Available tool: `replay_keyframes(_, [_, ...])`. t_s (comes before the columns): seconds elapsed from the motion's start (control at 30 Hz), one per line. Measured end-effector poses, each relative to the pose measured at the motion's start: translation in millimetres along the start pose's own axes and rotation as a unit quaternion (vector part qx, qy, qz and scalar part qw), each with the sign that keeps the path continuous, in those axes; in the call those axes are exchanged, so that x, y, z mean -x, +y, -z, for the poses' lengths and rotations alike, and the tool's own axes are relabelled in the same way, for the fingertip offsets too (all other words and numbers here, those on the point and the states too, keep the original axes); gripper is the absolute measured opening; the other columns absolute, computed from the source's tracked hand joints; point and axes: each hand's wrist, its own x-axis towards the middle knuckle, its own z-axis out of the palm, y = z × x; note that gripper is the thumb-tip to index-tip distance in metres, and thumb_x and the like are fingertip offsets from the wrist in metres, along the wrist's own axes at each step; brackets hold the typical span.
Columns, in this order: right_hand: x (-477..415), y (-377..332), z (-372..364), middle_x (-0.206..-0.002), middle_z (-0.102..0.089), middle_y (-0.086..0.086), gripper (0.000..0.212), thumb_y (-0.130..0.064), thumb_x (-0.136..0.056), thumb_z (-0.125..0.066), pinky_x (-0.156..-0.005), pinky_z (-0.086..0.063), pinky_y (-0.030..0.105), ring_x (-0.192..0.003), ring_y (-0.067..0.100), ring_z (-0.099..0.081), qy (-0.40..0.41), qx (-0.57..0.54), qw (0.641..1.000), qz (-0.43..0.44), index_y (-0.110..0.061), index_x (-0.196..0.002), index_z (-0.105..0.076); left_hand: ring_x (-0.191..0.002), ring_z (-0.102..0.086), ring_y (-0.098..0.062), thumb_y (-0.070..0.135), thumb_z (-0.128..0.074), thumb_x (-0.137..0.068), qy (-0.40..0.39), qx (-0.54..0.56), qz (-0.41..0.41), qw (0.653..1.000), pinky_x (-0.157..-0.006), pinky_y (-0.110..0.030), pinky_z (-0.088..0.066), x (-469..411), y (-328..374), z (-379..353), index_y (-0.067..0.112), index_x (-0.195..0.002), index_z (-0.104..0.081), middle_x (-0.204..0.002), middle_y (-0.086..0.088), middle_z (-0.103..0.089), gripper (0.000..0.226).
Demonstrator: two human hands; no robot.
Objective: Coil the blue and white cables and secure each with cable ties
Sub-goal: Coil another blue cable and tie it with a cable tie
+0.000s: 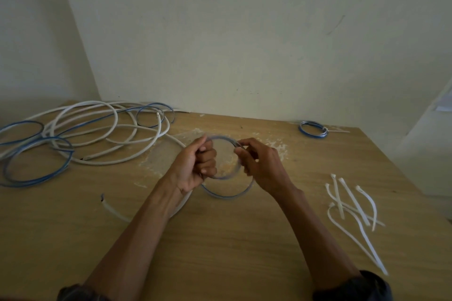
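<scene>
Wooden table (244,239), scuffed pale near the middle. At far left, sprawled in loose loops: white cable (85,104) tangled with blue cable (36,181). Above the table's centre, held between both hands: a small blue coil (227,196) of a few turns, motion-blurred, lowest loop sagging toward the tabletop. At right, a loose heap of white cable ties (352,205), crossed over one another. Near the far right edge, a finished blue coil (313,129), already tied. Left hand (195,166) fisted round the held coil's left side, fingers curled tight, thumb on top. Right hand (259,164) pinching the upper right of it between thumb and fingertips, other fingers loosely bent.
</scene>
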Motion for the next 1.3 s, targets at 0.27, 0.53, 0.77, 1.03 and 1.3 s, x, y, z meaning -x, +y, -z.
replay_keyframes(0.27, [1, 0, 21, -0.093, -0.064, 0.013, 0.005, -0.011, -0.102, -0.055, -0.052, -0.054, 0.030, -0.060, 0.027, -0.066, -0.107, -0.220, 0.965, -0.096, -0.009, -0.107, -0.057, -0.043, -0.014, -0.006, 0.029, -0.041, -0.104, -0.043, 0.232, -0.051, 0.970, -0.036, -0.017, -0.030, -4, 18, 35, 0.015, -0.066, -0.048, -0.058, 0.009, -0.019, 0.042])
replay_keyframes(0.53, [5, -5, 19, -0.105, -0.073, 0.023, 0.026, 0.004, -0.093, -0.062, -0.081, -0.061, 0.038, -0.097, 0.035, -0.073, -0.200, -0.336, 0.915, -0.100, 0.004, -0.119, -0.065, -0.046, -0.021, -0.009, 0.026, -0.035, -0.110, -0.052, 0.344, -0.062, 0.936, -0.044, -0.025, -0.042, -7, 16, 46, 0.012, -0.074, -0.046, -0.056, 0.004, -0.029, 0.041])
replay_keyframes(0.77, [6, -14, -2, -0.106, -0.075, 0.021, 0.022, -0.007, -0.100, -0.053, -0.077, -0.060, 0.029, -0.098, 0.028, -0.074, -0.056, -0.469, 0.872, -0.129, 0.000, -0.117, -0.066, -0.047, -0.030, -0.010, 0.021, -0.036, -0.106, -0.011, 0.299, -0.086, 0.950, -0.057, -0.023, -0.045, -8, 9, 35, 0.015, -0.072, -0.044, -0.055, 0.005, -0.031, 0.035])
replay_keyframes(1.03, [12, -1, -28, -0.065, -0.067, -0.014, 0.011, -0.031, -0.091, -0.073, -0.052, -0.047, 0.018, -0.053, 0.004, -0.063, 0.084, 0.071, 0.991, 0.081, -0.021, -0.096, -0.076, -0.069, -0.067, -0.023, 0.031, -0.036, -0.108, 0.093, -0.053, -0.104, 0.989, -0.068, -0.036, -0.058, -9, -16, -4, 0.005, -0.080, -0.067, -0.078, -0.012, -0.069, 0.049])
replay_keyframes(1.3, [18, -5, -46, -0.055, -0.067, -0.007, 0.028, -0.049, -0.082, -0.074, -0.052, -0.052, 0.035, -0.048, 0.007, -0.061, 0.048, 0.117, 0.989, 0.076, -0.022, -0.075, -0.073, -0.051, -0.032, -0.018, 0.029, -0.035, -0.108, 0.112, -0.100, -0.126, 0.981, -0.049, -0.029, -0.029, -4, -26, -19, 0.012, -0.077, -0.047, -0.053, -0.002, -0.033, 0.038])
